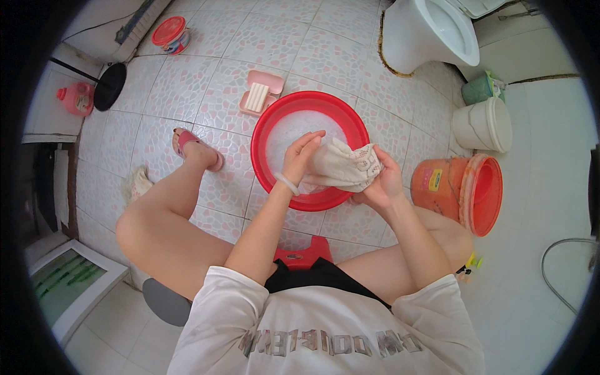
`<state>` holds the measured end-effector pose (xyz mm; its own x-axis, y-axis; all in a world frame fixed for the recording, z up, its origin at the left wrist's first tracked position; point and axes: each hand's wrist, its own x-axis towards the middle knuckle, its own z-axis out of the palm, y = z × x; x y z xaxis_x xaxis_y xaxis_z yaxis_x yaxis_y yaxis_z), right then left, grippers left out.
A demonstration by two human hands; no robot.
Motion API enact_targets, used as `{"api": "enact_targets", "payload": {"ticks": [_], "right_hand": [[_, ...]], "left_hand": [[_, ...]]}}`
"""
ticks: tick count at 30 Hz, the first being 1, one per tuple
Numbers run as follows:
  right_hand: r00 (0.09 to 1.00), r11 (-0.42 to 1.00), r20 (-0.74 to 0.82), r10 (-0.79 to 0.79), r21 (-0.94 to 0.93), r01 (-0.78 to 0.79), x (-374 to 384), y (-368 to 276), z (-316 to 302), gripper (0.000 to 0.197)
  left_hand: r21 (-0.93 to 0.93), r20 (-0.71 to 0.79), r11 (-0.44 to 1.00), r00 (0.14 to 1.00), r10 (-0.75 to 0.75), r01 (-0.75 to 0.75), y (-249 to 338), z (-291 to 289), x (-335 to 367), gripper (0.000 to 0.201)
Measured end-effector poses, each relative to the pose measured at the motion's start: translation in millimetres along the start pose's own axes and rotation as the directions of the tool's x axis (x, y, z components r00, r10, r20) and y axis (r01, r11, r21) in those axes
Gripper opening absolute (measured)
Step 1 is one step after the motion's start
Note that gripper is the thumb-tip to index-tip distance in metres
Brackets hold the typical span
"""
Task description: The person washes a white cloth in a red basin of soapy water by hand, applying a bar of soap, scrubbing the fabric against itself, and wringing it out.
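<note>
A damp off-white cloth (344, 164) with a patterned, bunched end stretches between my hands over a red basin (257, 147). My right hand (386, 184) is closed on the patterned end, its thumb on top. At the other end, my left hand (302, 157), with a pale band at the wrist, has its fingers pressed together against the cloth; part of its grip is hidden. Foamy whitish water (287, 128) fills the basin below. Just beyond the basin's left rim, a white ribbed soap bar (256, 98) rests in an opened pink soap box (265, 80).
At the right stand an orange bucket (431, 184), a white bucket (472, 125) and a green container (475, 92). The toilet (412, 37) is at the back right. A red-lidded tub (170, 37) and pink bottle (78, 99) are far left. A red stool (303, 257) is beneath me.
</note>
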<state>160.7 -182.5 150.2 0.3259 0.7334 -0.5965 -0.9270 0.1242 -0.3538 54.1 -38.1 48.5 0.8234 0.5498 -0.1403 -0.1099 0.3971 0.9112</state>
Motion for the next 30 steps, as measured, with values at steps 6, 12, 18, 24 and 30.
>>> {"api": "enact_targets", "payload": {"ticks": [6,12,18,24,30], "right_hand": [[1.0,1.0,0.01,0.019,0.002,-0.019,2.0,1.6,-0.3,0.035],[0.999,0.999,0.042,0.027,-0.035,-0.025,0.9,2.1,-0.9,0.036],[1.0,1.0,0.026,0.017,-0.021,-0.017,2.4,-0.7,-8.1,0.037],[0.989,0.98,-0.126,-0.078,-0.194,0.053,16.8,4.9,-38.8,0.033],[0.987,0.447,-0.035,-0.155,-0.894,0.038,19.9,24.7,-32.9,0.033]], "left_hand": [[-0.062,-0.138,0.995,0.987,-0.087,0.079,-5.8,6.6,4.0,0.027],[0.035,-0.17,0.999,0.985,-0.009,0.015,-18.5,1.2,14.3,0.02],[0.093,-0.299,0.995,0.953,0.051,-0.024,9.4,-7.9,21.5,0.02],[-0.064,-0.36,0.997,0.933,0.02,-0.046,29.2,-21.7,30.8,0.022],[-0.108,-0.336,0.99,0.94,0.049,-0.091,37.3,-22.5,29.2,0.021]]}}
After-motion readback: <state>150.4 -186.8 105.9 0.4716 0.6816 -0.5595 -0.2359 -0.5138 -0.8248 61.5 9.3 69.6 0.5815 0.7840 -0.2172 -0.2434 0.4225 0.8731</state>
